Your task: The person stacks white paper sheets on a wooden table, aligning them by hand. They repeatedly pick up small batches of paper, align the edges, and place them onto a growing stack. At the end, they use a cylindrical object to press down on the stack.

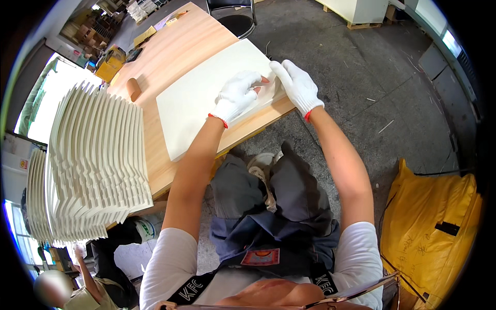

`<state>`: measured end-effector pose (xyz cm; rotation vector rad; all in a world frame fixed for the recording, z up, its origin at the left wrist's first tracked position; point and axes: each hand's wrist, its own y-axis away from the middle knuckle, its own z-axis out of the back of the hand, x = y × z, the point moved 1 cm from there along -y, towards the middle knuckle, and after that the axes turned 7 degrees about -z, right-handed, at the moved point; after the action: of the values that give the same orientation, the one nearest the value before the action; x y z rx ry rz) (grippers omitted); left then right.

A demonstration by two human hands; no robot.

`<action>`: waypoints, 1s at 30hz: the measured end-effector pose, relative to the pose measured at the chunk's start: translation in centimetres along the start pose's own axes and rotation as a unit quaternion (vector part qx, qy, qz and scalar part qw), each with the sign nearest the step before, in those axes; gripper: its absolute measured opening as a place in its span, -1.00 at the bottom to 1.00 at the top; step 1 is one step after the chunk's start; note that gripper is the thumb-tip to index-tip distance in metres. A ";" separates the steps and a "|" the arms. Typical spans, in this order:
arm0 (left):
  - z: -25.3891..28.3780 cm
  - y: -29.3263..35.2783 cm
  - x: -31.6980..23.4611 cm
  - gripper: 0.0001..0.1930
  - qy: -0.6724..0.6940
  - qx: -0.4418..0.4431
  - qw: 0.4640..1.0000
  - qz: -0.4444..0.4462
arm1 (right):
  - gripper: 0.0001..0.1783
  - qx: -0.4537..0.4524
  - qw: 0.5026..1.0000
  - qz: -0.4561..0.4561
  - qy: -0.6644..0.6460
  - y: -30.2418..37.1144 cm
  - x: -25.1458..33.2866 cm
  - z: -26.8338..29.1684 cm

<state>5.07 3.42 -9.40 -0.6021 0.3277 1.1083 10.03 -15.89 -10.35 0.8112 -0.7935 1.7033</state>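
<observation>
A large white rectangular slab (199, 90), a panel or an even stack of sheets, lies flat on the wooden table (194, 31). My left hand (238, 95), in a white glove with a red cuff and bare fingertips, rests over its right part. The thumb and forefinger are bent and stand apart, with nothing visible between them. My right hand (299, 88), gloved the same way, is at the slab's right end, its fingers stretched along that edge. The right palm is turned from view.
Tall piles of wavy white formed sheets (98, 155) stand at the left. A brown curved piece (134, 89) and a yellow box (110, 63) are farther back. A black chair (235, 20) stands beyond the table, a yellow bag (431, 227) at the right. Another person (98, 281) is at lower left.
</observation>
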 end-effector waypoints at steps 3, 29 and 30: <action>-0.5 0.1 0.5 -0.67 0.081 -0.013 0.997 -0.014 | -0.36 -0.011 0.995 -0.081 -0.050 0.5 -0.2 -0.7; -0.3 0.8 -0.8 -0.64 0.063 -0.006 0.998 0.017 | -0.66 -0.153 0.974 0.132 0.100 1.0 -2.3 -2.7; -0.4 0.8 -0.6 -0.64 0.080 -0.005 0.997 0.024 | -0.66 -0.155 0.975 0.130 0.095 1.1 -2.3 -2.7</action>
<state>4.12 2.98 -9.68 -0.6968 0.4760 1.1102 9.14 -15.10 -13.83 0.3357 -1.0334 1.7942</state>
